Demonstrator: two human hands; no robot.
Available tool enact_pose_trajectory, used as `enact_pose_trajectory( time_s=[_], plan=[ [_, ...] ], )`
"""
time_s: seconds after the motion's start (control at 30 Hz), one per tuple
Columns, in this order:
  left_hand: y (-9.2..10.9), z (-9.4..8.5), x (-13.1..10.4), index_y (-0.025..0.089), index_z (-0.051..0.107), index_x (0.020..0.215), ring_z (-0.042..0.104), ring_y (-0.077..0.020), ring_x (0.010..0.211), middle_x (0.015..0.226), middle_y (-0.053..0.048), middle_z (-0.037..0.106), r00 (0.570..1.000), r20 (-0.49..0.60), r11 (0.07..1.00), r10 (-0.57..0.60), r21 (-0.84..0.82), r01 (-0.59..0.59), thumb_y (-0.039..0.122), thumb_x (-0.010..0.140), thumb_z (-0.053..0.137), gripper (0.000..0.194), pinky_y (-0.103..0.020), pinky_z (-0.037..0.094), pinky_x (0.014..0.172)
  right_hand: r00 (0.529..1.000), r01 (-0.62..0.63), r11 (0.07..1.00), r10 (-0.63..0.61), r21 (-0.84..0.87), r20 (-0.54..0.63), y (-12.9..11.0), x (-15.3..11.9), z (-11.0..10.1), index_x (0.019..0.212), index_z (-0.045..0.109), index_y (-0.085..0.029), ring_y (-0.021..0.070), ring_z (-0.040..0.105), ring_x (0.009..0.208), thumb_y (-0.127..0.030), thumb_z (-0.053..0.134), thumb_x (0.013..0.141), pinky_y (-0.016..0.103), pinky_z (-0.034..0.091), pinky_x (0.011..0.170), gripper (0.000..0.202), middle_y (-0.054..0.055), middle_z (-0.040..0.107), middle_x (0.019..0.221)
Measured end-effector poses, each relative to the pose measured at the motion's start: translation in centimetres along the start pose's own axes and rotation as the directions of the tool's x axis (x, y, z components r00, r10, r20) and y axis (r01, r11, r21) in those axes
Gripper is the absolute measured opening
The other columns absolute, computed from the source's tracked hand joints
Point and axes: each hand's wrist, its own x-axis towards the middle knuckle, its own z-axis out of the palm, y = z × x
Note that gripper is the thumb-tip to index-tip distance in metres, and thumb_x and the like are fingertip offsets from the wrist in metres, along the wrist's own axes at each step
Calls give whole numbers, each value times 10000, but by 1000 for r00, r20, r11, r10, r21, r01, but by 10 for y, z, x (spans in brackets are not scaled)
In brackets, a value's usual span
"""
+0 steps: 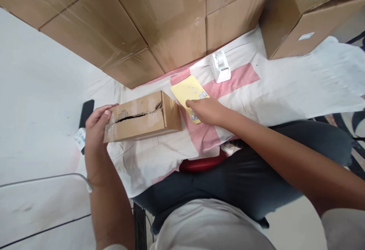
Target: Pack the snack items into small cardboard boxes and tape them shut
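The left hand (97,122) clasps a taped, torn box (146,123). The right hand (204,110) touches a yellow sheet (184,91), labels (203,95) remaining; its pinch is unclear.

Yellow sheet (184,90), trousers (228,183) perhaps charcoal

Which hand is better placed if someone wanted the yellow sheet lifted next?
Probably the right hand: it is over the sheet. The left hand holds the box at its end away from the sheet.

Left fingers (106,115) on a torn carton (142,125), right fingers (191,104) on a yellow sheet (184,87)
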Motion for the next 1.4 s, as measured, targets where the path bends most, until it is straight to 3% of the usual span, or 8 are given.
enact_pose_trajectory(
  time_s=[0.17,0.5,0.8,0.87,1.03,1.13,1.27,1.4],
  plan=[
    [1,1,1,181,756,1004,716,-225,1059,1152,-95,775,1000,-11,1000,9,1,-9,468,765,819,379,-377,526,1034,998,-17,998,14,52,63,4,-4,-1,1035,598,-189,246,676,909,-156,539,953,305,259,594,107,91,730,1067],
    [3,2,-3,194,750,1010,720,-247,1086,1145,-87,775,1000,-22,1000,-6,0,6,460,771,817,364,-418,527,1063,996,-44,995,38,86,77,1,-2,-2,982,614,-192,215,632,808,-48,550,846,294,243,589,208,80,710,984],
    [4,3,-4,207,755,1019,708,-261,1133,1161,-87,768,1000,-17,1000,-9,-6,9,444,789,808,335,-424,506,1094,998,-43,981,35,192,42,6,-2,-3,1010,638,-185,220,629,843,-127,585,887,287,277,610,146,84,710,985],
    [4,3,-4,209,756,1027,703,-257,1143,1170,-87,765,1000,-15,1000,-5,-7,5,443,798,804,331,-420,500,1101,1000,12,935,-5,354,-21,9,0,-3,997,654,-173,195,623,843,-135,623,873,273,328,639,134,70,708,988],
    [2,2,-4,204,756,1016,706,-248,1126,1151,-87,769,1000,-18,1000,3,-15,-3,448,788,815,340,-426,494,1105,990,137,698,-67,703,-126,4,5,-5,956,722,-133,150,630,842,-119,662,842,262,448,760,129,62,724,985],
    [0,1,-3,207,751,1030,703,-249,1133,1162,-86,766,1000,-20,1000,5,-14,-5,455,787,813,353,-431,489,1111,997,72,616,-32,784,-67,-1,8,-4,1066,749,-124,149,654,865,-92,669,811,270,479,799,269,76,742,1058],
    [-1,1,-3,216,746,1035,699,-259,1146,1173,-80,766,1000,-23,1000,1,10,0,465,794,801,351,-457,479,1128,998,62,546,-14,835,-65,-6,11,-1,1105,751,-125,143,666,911,66,511,767,267,496,839,456,69,751,1079],
    [-1,1,-3,209,742,1032,701,-263,1143,1176,-88,765,999,-35,1000,4,27,-3,465,795,793,353,-458,486,1123,998,35,408,34,912,-54,-8,14,-1,1047,729,-109,120,651,739,99,474,724,249,511,700,461,46,734,932]
  ],
)
